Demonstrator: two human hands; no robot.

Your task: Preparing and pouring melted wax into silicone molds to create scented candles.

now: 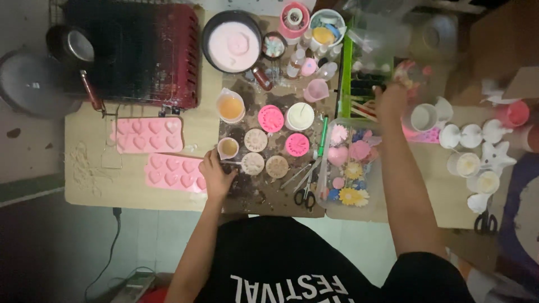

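Note:
My left hand (215, 171) rests on the brown table by a small cup of tan liquid (228, 147), its fingers curled at the cup's base; whether it grips the cup is unclear. Round moulds (256, 140) filled with beige and pink wax sit just right of it. My right hand (391, 96) reaches far to the back right and is closed around a blurred clear container (409, 72) with pink bits. Between my arms lies a clear tray of wax flowers (349, 168).
Two pink heart moulds (147, 134) lie at the left. A pan of pink wax (233, 44) and a dark red rack (135, 53) stand behind. Scissors (306, 193), a green pen (323, 136), and white star and cup shapes (477, 151) lie at the right.

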